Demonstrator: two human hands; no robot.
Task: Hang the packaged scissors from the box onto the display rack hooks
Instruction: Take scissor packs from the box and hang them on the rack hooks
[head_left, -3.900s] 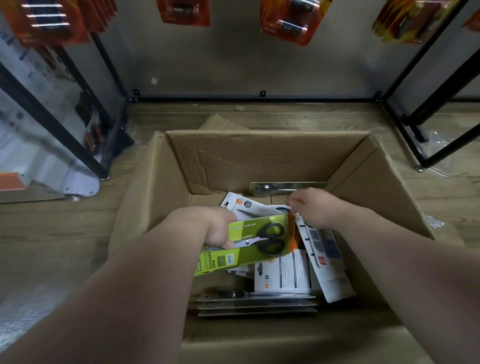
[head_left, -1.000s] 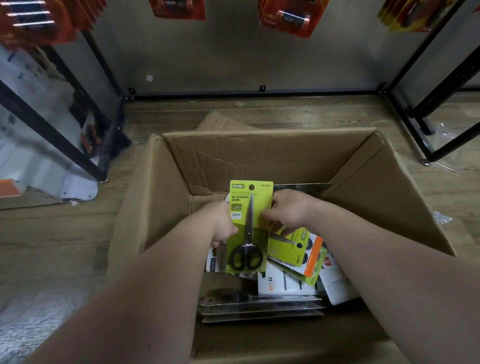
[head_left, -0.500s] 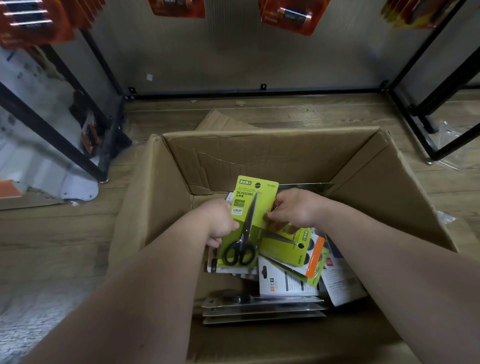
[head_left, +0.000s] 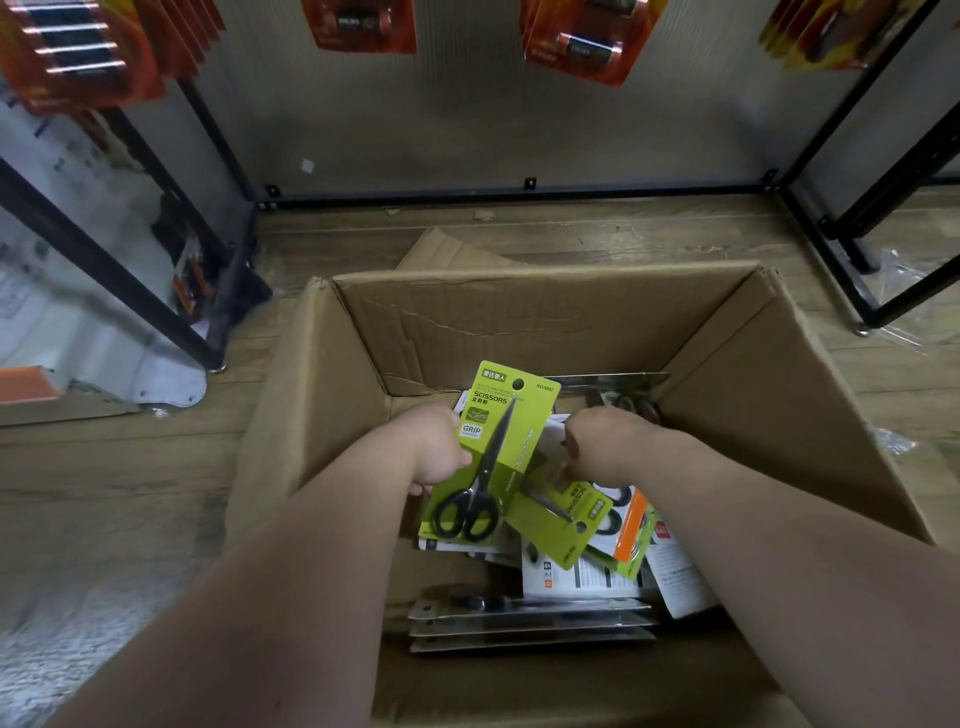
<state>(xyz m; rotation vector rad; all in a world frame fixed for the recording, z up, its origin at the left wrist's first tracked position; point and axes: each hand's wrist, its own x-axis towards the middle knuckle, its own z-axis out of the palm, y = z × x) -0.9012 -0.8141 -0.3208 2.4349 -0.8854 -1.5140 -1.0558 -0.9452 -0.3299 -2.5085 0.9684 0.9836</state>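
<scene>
An open cardboard box (head_left: 545, 317) stands on the wooden floor below me. Inside it my left hand (head_left: 434, 447) grips a green card of black-handled scissors (head_left: 491, 452), tilted with its hang hole uppermost. My right hand (head_left: 605, 441) is curled over the top of a second green scissors pack (head_left: 563, 517) that lies upside down on the pile. Several more packs, green, orange-edged and white-backed, fill the box bottom (head_left: 582, 577). The display rack's grey back panel (head_left: 493, 114) rises behind the box; no hook shows.
Orange packaged goods (head_left: 571, 47) hang at the top of the panel. Black rack frames (head_left: 130, 280) flank the box left and right (head_left: 852, 249). A loose cardboard flap (head_left: 452, 252) lies behind the box. Flat grey packs (head_left: 524, 621) are stacked at the box's near side.
My left hand has tilted the green scissors card further to the right. My right hand has left that card's edge and now sits on the second green pack beneath it.
</scene>
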